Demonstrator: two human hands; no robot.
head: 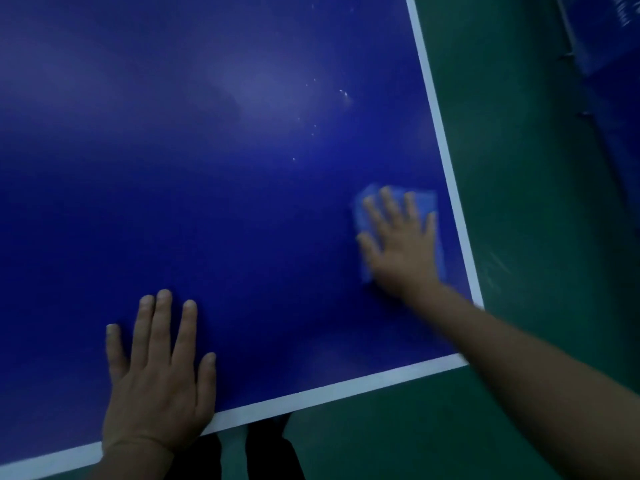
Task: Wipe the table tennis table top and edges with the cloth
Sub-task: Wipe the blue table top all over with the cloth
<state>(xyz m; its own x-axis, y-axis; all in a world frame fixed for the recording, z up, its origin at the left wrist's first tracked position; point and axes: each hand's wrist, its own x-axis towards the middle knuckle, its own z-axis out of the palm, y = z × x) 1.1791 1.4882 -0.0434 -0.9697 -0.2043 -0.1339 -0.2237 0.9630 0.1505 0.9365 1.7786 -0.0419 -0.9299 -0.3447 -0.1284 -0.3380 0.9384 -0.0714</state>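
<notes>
Right now the right hand (398, 237) lies flat, fingers spread and straight, pressing the light blue cloth (426, 199) onto the blue desk (207, 168); it is not gripping the cloth, just pinning it under the palm. Cloth sits in the near right corner zone, just beside the white side line (446, 161), not yet on it. Hand and cloth are motion-blurred, so a wipe stroke looks in progress.

Left hand (157, 372) is flat too, fingers straight and relaxed, holding nothing, resting on the desk near the white end line (311, 393), heel of the palm over it. It looks like a brace.

Key relation: small droplets or specks (344, 94) lie farther up the desk from the cloth, slightly to its left, well apart from it. The right hand is clearly the nearer one, and it has the cloth. So the likely next stroke runs away from the person along the side line toward those specks. The right edge itself lies just right of the cloth and, judging by this, still needs a pass. Green floor (519, 168) lies beyond the edges.
</notes>
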